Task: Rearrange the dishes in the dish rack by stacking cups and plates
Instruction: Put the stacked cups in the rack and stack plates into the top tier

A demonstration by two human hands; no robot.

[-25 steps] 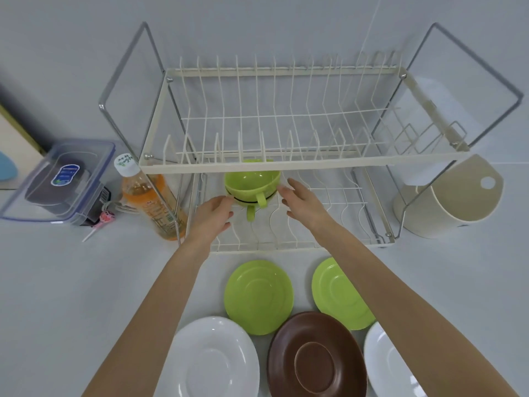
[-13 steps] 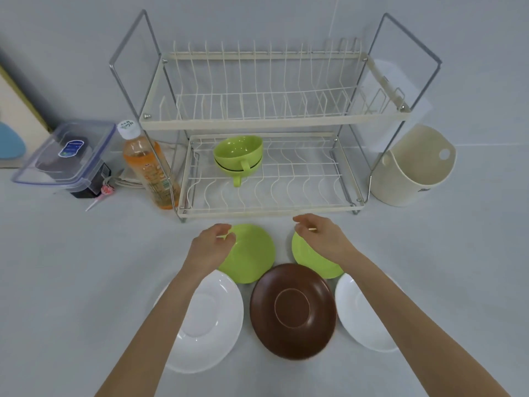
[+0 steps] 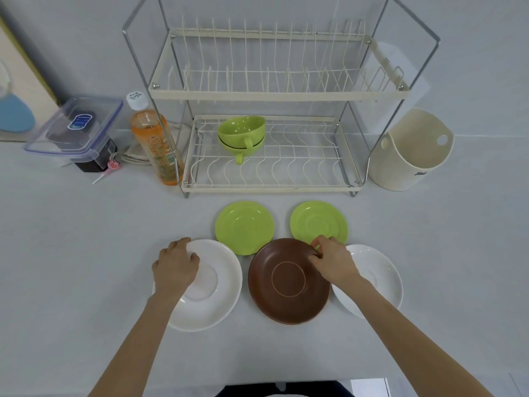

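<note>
Left hand (image 3: 175, 269) curls its fingers over the far rim of a white plate (image 3: 213, 296) at lower centre; right hand (image 3: 333, 260) pinches the brown plate (image 3: 283, 285) edge; stacked green cups (image 3: 242, 136) sit in the rack (image 3: 274, 179) above

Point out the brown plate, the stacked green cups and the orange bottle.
brown plate (image 3: 287, 279): head view, centre well.
stacked green cups (image 3: 242, 130): head view, top cup's bowl.
orange bottle (image 3: 153, 138): head view, body.

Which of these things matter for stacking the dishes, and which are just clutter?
Job: dish rack, stacked green cups, two green saucers, brown plate, two white plates.
Clutter: orange bottle, lidded plastic box, cream holder, lollipop.
</note>
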